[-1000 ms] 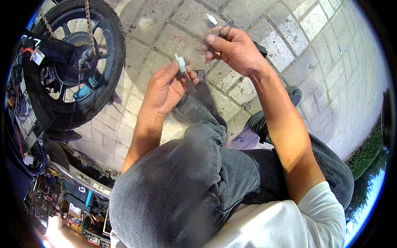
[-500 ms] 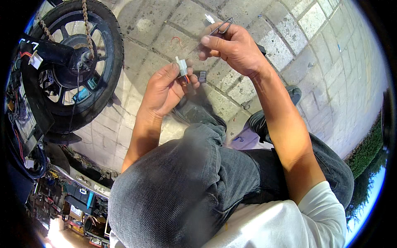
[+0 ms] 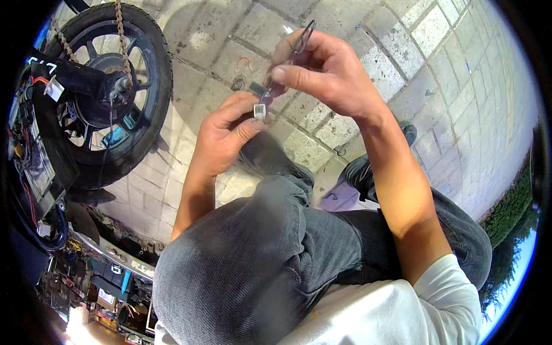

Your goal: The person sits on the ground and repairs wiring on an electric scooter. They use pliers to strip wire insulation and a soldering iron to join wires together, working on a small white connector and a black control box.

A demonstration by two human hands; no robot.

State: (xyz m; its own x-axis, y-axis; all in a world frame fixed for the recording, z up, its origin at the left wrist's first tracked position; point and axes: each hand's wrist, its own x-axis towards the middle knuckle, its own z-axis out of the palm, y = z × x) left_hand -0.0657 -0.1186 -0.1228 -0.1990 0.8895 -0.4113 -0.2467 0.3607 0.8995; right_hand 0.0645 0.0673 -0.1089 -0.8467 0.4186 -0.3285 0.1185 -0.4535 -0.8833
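Observation:
My left hand (image 3: 227, 132) pinches a small white plastic connector (image 3: 259, 113), its open end turned up toward the camera. My right hand (image 3: 328, 80) grips a thin looped metal tool (image 3: 305, 37), whose narrow end reaches down to the connector between my thumbs and fingers. Just beyond the connector is a small dark grey rectangular piece (image 3: 257, 89); I cannot tell whether it is touched. A white piece (image 3: 287, 28) shows behind my right fingertips, mostly hidden.
A black motorcycle wheel (image 3: 151, 115) with a hanging chain (image 3: 119, 29) and wiring (image 3: 40, 79) stands at left. Tools and boxes (image 3: 109, 287) sit lower left. Grey paving (image 3: 437, 115) bears a red wire scrap (image 3: 243, 61). My knee (image 3: 230, 264) is below, a hedge (image 3: 506, 218) right.
My left hand has turned the connector end-up. My right hand has come down and left toward it, bringing the metal tool's narrow end to the connector.

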